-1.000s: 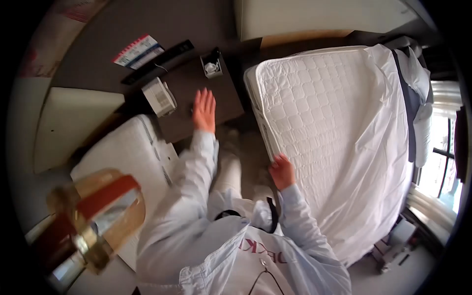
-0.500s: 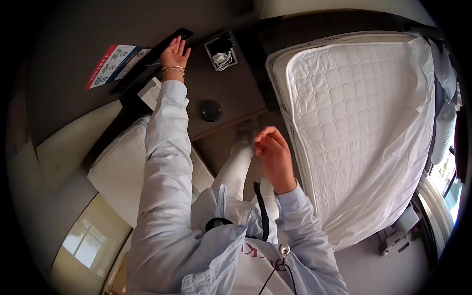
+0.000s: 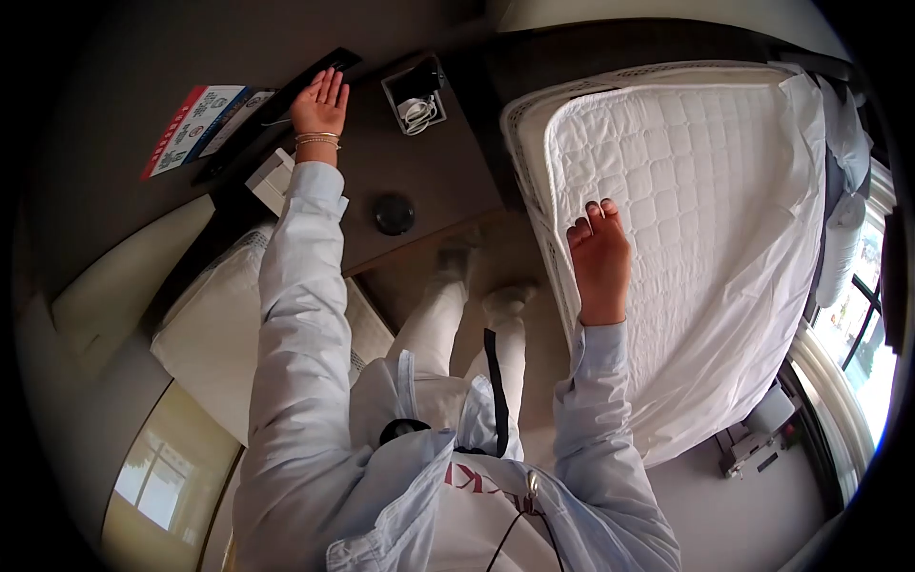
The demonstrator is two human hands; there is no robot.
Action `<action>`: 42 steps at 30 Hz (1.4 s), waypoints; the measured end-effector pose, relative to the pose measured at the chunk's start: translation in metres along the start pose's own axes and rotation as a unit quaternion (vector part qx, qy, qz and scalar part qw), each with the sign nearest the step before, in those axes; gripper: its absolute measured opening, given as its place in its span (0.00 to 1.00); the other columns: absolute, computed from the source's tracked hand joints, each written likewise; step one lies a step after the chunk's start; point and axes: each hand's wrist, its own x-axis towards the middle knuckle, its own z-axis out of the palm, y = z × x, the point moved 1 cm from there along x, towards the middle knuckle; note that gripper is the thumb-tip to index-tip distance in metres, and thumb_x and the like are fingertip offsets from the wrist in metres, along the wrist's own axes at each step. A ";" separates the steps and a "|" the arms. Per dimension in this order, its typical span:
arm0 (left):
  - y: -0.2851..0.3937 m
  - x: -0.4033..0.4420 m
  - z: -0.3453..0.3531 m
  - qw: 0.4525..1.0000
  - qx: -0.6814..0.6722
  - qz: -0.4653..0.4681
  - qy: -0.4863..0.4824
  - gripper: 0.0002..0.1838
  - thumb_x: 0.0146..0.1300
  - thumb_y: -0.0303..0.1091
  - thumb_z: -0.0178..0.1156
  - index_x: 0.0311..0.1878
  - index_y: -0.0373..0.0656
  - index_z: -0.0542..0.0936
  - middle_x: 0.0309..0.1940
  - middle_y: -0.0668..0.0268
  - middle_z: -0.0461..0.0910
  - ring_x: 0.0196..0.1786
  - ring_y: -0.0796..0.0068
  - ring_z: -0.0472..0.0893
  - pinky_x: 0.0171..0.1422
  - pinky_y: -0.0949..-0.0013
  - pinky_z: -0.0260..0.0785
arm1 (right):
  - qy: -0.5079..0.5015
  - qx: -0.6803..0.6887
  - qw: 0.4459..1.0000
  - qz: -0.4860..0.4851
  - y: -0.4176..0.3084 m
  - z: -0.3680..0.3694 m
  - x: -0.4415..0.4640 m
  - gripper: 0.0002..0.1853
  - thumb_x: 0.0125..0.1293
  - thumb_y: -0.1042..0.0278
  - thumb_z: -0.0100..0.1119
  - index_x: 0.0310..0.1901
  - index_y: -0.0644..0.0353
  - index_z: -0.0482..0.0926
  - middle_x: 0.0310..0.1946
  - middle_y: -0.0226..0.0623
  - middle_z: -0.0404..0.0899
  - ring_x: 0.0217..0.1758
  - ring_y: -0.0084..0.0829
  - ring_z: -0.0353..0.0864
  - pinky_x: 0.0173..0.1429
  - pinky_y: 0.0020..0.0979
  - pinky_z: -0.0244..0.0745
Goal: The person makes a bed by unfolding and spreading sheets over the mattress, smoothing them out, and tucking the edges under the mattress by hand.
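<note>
My left hand (image 3: 319, 105) is stretched out over the far edge of the dark desk (image 3: 429, 181), palm up, with its fingers extended and nothing in it. Bracelets circle its wrist. It is nearest to a long black bar (image 3: 224, 153) and a printed card (image 3: 195, 129). Over the edge of the quilted white mattress (image 3: 686, 181), my right hand (image 3: 602, 267) has its fingers curled in, and no object shows in it. Whether it touches the mattress cannot be made out.
On the desk are a round black object (image 3: 393, 214) and a tray (image 3: 414, 95) with a white cable. A white box (image 3: 272, 179) sits at its left. Rumpled white sheeting (image 3: 753, 305) covers the mattress's right side. A padded white seat (image 3: 214, 334) is at left, a window (image 3: 863, 315) at right.
My left hand has moved from above the desk's middle to its far edge. My right hand dropped in toward my legs, then moved right over the mattress edge. The blurred brown object at left is gone from view.
</note>
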 end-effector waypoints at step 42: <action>-0.408 -0.368 -0.001 0.802 0.343 -0.457 -0.175 0.11 0.56 0.25 0.49 0.41 0.48 0.76 0.36 0.69 0.78 0.38 0.75 0.77 0.45 0.67 0.68 | 0.322 0.630 0.619 -0.341 0.026 -0.607 -0.312 0.21 0.48 0.88 0.40 0.45 0.60 0.67 0.43 0.39 0.72 0.44 0.34 0.74 0.46 0.34 0.73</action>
